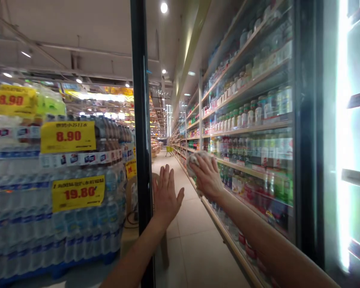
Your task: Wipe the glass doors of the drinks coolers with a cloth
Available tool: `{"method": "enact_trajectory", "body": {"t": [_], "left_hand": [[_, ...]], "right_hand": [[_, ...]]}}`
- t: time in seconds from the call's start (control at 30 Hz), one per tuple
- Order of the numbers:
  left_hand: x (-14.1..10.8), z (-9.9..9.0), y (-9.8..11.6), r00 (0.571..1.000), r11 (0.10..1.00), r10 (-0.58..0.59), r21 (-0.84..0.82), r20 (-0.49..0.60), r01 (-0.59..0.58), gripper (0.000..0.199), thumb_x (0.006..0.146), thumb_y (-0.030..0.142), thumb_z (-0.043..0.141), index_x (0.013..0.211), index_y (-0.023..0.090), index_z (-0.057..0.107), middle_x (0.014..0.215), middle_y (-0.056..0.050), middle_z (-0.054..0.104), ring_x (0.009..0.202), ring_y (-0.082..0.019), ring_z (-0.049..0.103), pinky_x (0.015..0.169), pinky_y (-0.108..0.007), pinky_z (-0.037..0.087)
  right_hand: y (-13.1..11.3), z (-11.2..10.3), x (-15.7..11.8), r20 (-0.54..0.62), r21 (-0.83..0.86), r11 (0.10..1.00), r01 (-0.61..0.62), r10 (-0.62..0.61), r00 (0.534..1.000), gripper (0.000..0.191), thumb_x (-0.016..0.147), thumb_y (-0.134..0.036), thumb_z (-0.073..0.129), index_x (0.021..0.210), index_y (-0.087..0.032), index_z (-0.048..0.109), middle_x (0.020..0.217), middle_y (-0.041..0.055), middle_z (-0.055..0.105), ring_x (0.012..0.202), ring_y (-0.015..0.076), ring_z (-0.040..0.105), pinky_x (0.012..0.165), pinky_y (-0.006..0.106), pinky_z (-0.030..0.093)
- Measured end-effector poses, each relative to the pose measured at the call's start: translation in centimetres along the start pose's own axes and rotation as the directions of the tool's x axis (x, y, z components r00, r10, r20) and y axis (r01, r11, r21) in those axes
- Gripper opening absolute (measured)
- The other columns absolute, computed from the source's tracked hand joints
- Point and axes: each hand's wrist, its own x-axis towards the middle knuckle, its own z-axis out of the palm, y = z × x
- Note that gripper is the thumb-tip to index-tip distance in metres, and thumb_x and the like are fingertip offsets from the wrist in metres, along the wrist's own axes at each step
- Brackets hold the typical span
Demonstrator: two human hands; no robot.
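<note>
I hold my left hand (165,196) spread wide beside the door frame's (141,120) left edge, right hand (208,176) clasping a cloth (193,167); bottles (33,228) stand left.

You have free room across the glass pane (243,100) above your right hand (209,176), but it blocks forward reach; the black door frame (140,100) stands beside your left hand (167,196).

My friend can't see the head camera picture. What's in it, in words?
A right hand presses a whitish cloth to a black-framed glass door, the open left hand near its frame. Pale shelves of colourful bottles show through the glass; yellow price signs hang on stacked clear plastic bottles at left.
</note>
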Motion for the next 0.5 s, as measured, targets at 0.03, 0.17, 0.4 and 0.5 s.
{"method": "enact_trajectory", "body": {"t": [0.03, 0.17, 0.4, 0.5], "left_hand": [[-0.1, -0.1, -0.3, 1.0, 1.0, 0.0, 0.009, 0.002, 0.0, 0.065, 0.085, 0.032, 0.047, 0.139, 0.009, 0.02, 0.143, -0.02, 0.03, 0.137, -0.028, 0.018, 0.107, -0.051, 0.021], [-0.6, -0.5, -1.2, 1.0, 1.0, -0.01, 0.011, 0.002, 0.01, 0.067, 0.084, 0.031, 0.048, 0.14, 0.009, 0.019, 0.144, -0.019, 0.03, 0.137, -0.027, 0.017, 0.107, -0.046, 0.026], [-1.3, -0.6, -1.2, 1.0, 1.0, -0.015, 0.014, 0.012, 0.015, 0.065, 0.084, 0.029, 0.046, 0.14, 0.009, 0.019, 0.144, -0.019, 0.03, 0.137, -0.027, 0.017, 0.106, -0.046, 0.027], [-1.4, -0.6, -1.3, 1.0, 1.0, -0.006, 0.003, 0.003, 0.006, 0.066, 0.084, 0.029, 0.047, 0.14, 0.009, 0.018, 0.143, -0.019, 0.03, 0.137, -0.027, 0.018, 0.106, -0.046, 0.029]], "right_hand": [[-0.7, 0.1, -0.1, 0.036, 0.017, 0.996, 0.085, -0.085, 0.996, 0.048, 0.076, -0.016, 0.049, 0.123, -0.027, 0.052, 0.137, 0.0047, 0.045, 0.132, 0.0232, 0.029, 0.11, 0.047, 0.014], [1.2, -0.1, 0.5, -0.03, -0.027, 0.999, -0.028, 0.027, 0.999, 0.046, 0.078, -0.018, 0.047, 0.122, -0.025, 0.053, 0.136, 0.0065, 0.045, 0.13, 0.0239, 0.032, 0.109, 0.047, 0.017], [1.1, 0.4, 4.6, -0.079, -0.03, 0.982, -0.188, 0.185, 0.98, 0.047, 0.08, -0.019, 0.044, 0.127, -0.023, 0.05, 0.141, 0.0085, 0.039, 0.132, 0.0268, 0.027, 0.107, 0.05, 0.018], [-1.7, 0.6, 4.2, 0.065, 0.026, 0.994, 0.102, -0.103, 0.993, 0.048, 0.078, -0.018, 0.049, 0.125, -0.028, 0.051, 0.14, 0.0043, 0.042, 0.132, 0.0242, 0.027, 0.11, 0.048, 0.012]]}}
